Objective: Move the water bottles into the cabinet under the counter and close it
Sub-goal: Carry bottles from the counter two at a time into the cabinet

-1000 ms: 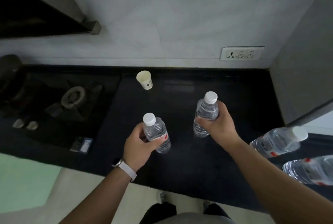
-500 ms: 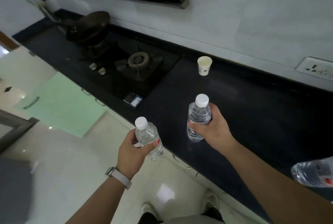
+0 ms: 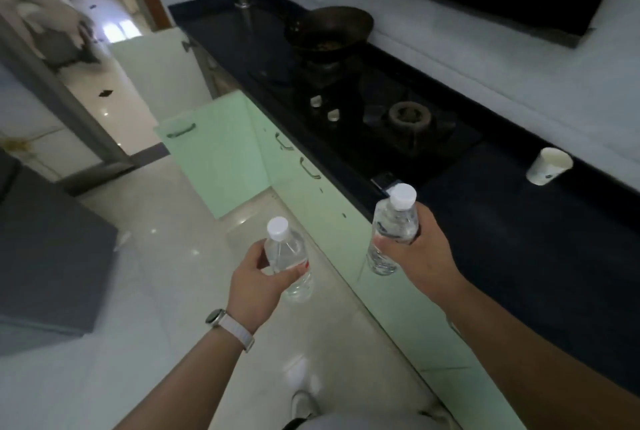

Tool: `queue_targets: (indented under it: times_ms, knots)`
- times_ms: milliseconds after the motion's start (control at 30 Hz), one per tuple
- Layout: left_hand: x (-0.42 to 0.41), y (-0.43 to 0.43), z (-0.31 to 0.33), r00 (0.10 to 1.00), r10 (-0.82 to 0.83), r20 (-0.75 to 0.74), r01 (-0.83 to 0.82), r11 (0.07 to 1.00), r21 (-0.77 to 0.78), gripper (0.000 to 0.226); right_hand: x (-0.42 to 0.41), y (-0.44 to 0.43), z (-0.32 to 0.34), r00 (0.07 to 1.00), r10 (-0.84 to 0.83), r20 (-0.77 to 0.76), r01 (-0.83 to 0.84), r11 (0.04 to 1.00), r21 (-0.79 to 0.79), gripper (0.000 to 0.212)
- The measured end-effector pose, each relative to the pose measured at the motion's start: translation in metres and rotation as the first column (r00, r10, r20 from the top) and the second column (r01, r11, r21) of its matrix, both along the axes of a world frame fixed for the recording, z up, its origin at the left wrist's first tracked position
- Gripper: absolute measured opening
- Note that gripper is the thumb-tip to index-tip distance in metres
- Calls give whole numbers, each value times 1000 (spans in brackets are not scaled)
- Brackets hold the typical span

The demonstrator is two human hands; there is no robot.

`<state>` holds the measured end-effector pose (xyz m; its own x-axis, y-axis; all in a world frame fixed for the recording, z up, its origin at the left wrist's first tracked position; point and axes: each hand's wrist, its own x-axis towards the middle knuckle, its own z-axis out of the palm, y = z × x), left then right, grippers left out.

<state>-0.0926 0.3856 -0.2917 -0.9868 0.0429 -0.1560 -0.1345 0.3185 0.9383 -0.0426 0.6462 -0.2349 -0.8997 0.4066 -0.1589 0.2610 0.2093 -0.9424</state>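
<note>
Shoe (image 3: 301, 405) on the pale floor, nearest me, partly cut off by the lower edge.

Left grip (image 3: 256, 286), watch (image 3: 228, 322) on the wrist, is wrapped round the lower body of the left bottle (image 3: 287, 256). Cap up, bottle held in the air over the floor.

Right grip (image 3: 419, 256) is wrapped round the middle of the right bottle (image 3: 393, 228). It is roughly upright, held over the green cabinet fronts (image 3: 332, 218), just off the front edge of the tabletop (image 3: 519, 221). Each bottle touches only its grip.

Progress, my judgement: mid-carry. Two bottles are in hand and none is stowed as far as I can see. Left to do: reach the cabinet, set both inside, fetch any others, shut the door.

Further on, a green cabinet door (image 3: 214, 149) stands swung out from the row under the tabletop, and I take it as the target. A paler door (image 3: 159, 66) beyond it is open too, so which one is meant is not certain.

Paper cup (image 3: 549, 166) sits on the tabletop, well apart from both bottles. Stove burner (image 3: 408, 116) comes next, then the wok (image 3: 329, 29).

Not readable:
- Both cabinet interiors are hidden behind their doors.
- No other bottles are in frame, so the count remaining is unknown.
- The upper left corner is blurred.
</note>
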Motion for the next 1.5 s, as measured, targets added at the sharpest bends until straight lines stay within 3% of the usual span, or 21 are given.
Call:
queue_targets:
  times_ms: [433, 1033, 1500]
  knots:
    - [-39, -151, 6, 953, 304, -6, -304, 953, -4, 46, -116, -149, 3, 956, 292, -28, -291, 956, 30, 60]
    - [-228, -178, 21, 855, 519, -3, -510, 840, -183, 50, -375, -192, -16, 820, 567, -73, -569, 823, -2, 54]
    - [-323, -226, 42, 806, 590, -37, -591, 800, -102, 46, -491, -273, -19, 754, 653, -69, -656, 755, -13, 60]
